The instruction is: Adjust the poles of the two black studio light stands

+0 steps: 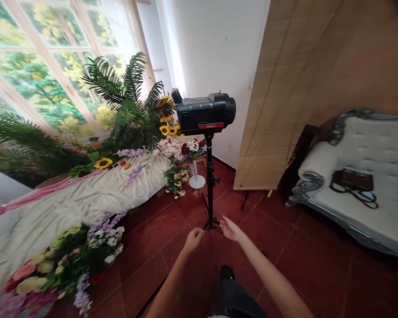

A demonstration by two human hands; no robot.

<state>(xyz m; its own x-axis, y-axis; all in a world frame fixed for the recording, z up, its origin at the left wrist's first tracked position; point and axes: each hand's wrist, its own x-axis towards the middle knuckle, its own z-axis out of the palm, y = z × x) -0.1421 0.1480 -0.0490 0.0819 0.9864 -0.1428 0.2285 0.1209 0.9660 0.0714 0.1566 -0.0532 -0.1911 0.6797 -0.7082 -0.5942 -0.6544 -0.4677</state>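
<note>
Dark red tiled floor [146,240] runs across bottom and center of frame; large window [53,57] upper left, green and yellow foliage behind the panes. Cream draped cloth [96,194] spans left side, bamboo blind [268,101] hangs right of center, tufted silver-framed sofa [358,176] at right edge. Potted-palm-type fronds [132,84] upper left of center. Black studio light [204,112] sits upper center, on top of upright black light stand [210,176]; stand base is mid-frame, just below center. Mixed flower bouquet [66,260] lower left. Both hands low center, near stand base: left hand [194,240] has fingers curled in, narrow, can't tell if they pinch anything; right hand [230,229] palm partly up, fingers loosely extended, fairly wide. Brown bag [357,180] on sofa seat. Sunflower [103,163] on the cloth, left of center.
</note>
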